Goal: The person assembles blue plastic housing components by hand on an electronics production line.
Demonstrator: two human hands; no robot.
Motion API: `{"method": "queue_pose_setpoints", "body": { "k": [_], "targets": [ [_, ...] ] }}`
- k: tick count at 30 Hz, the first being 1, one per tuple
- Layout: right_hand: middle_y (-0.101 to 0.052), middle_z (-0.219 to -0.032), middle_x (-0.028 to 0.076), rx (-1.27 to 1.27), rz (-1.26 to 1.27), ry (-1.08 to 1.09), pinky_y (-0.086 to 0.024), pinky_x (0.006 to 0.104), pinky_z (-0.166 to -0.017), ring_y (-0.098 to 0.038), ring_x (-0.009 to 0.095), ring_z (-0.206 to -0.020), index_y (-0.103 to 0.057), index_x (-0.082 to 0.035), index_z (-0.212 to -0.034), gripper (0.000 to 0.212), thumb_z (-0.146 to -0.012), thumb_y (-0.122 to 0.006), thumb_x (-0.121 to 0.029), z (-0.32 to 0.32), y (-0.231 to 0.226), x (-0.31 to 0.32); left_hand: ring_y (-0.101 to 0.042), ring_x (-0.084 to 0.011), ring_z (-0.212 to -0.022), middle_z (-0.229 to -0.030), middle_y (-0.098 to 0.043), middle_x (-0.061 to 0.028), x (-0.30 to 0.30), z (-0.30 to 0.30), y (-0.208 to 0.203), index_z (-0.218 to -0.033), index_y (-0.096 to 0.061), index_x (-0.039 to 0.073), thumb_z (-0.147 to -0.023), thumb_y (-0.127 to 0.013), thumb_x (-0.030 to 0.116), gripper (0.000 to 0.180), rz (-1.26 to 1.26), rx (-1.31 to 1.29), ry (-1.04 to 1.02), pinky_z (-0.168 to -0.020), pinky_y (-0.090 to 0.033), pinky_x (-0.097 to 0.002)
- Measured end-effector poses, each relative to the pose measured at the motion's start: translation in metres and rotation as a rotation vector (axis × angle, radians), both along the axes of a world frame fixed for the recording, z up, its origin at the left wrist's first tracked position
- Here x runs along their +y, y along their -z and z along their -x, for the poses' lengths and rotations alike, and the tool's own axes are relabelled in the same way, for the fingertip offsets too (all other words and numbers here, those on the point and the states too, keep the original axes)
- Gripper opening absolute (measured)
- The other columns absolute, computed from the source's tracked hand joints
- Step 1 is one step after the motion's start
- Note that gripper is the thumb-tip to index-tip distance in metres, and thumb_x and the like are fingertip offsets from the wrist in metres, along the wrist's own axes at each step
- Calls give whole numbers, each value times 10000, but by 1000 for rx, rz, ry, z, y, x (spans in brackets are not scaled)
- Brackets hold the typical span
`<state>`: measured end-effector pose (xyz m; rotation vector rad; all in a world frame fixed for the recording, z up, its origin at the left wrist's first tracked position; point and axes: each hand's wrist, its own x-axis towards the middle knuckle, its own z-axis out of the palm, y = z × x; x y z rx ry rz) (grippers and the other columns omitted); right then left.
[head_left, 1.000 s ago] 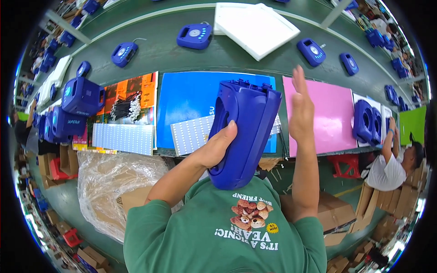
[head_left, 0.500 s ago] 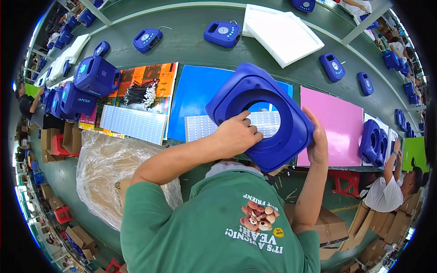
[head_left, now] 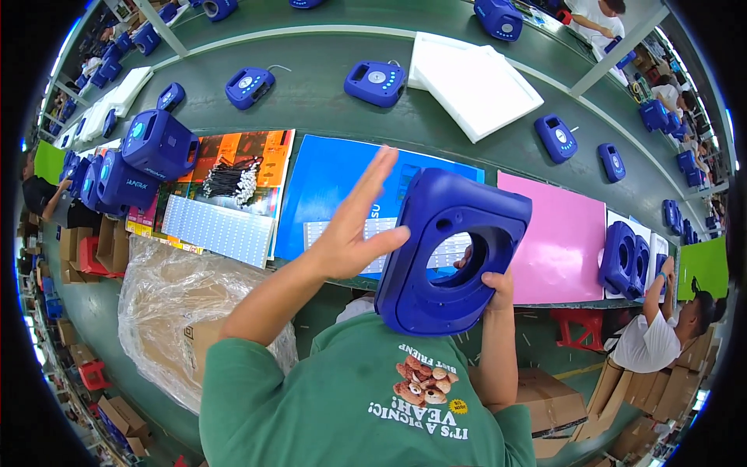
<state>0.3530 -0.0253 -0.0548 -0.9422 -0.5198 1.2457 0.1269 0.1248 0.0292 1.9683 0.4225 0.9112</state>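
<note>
- On my feed, the blue housing (head_left: 424, 296) is raised before the wearer's chest, tilted, blocking part of the blue sheet (head_left: 307, 187) and the dotted white strips (head_left: 313, 232); some strips show through its round hole.
- I see the right hand (head_left: 500, 289) gripping the hole's rim, thumb on the near face, fingers partly hidden.
- The left hand (head_left: 354, 237) is open, fingers spread, thumb at the housing's left edge; I can't tell whether it touches.
- Left of the blue sheet I have black wires (head_left: 232, 180) with white ends, bunched on orange printed sheets (head_left: 264, 148).
- A cardboard carton (head_left: 545, 401) stands at the wearer's right; I can't see its contents.
- Crinkled clear film (head_left: 167, 327) covers brown cardboard (head_left: 204, 335).
- The housing looks smooth and round-cornered; the pink sheet (head_left: 545, 241) is glossy, the white slabs (head_left: 482, 89) flat and matte.
</note>
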Motion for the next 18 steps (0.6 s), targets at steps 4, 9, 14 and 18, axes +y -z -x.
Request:
{"method": "queue_pose_setpoints", "body": {
  "k": [4,9,14,18],
  "targets": [
    [-580,-950,135,-18,-12,-17,-508,349,-769,-608,242,-841,-455,27,-1183,696,-569,-714,-178,16,-13,-3,-277,-248,-1321,-1438,-264,-162,1,-14,20,-1426,-196,7,-915,-512,366,700,312,-180,140,-1069,-229,-347],
    [-578,-955,133,-78,-1,21,-495,332,-761,-602,238,-843,-464,19,-1171,676,-569,-706,-168,12,-14,-11,-453,-227,-1120,-1249,-437,-142,-2,-32,18,-1287,-431,4,-969,-407,365,481,360,-275,19,-971,-340,-322],
    [-580,-964,117,-217,12,62,-477,314,-779,-588,210,-866,-467,19,-1173,668,-576,-696,-175,11,-25,-14,-501,-227,-1037,-1225,-451,-137,6,-39,24,-1199,-528,24,-976,-394,337,407,470,-299,-66,-905,-388,-307],
    [-523,-1125,140,-499,-18,177,-429,347,-902,-541,241,-1019,-366,18,-1290,768,-580,-643,-75,26,-45,-5,-451,-333,-1159,-1285,-433,-168,-8,-56,5,-1250,-520,86,-949,-399,396,449,40,-169,-328,-996,-323,-419]
  ]
}}
